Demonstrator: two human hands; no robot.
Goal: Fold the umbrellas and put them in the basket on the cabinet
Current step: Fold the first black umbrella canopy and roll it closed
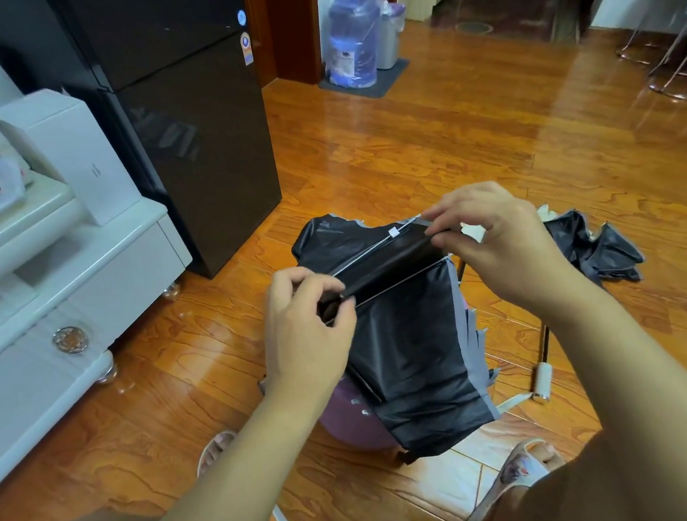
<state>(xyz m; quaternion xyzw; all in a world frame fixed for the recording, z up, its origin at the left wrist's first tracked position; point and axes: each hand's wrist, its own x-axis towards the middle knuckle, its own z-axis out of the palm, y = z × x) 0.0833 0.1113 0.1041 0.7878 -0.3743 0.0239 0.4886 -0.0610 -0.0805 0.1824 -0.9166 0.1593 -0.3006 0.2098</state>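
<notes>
Together, both hands (305,331) (490,241) pinch the black umbrella's (409,339) folded edge.

Nothing readable is showing: the stickers (244,33) on the far fridge (181,106) and the water jug's label (344,61) are blurring out.
</notes>
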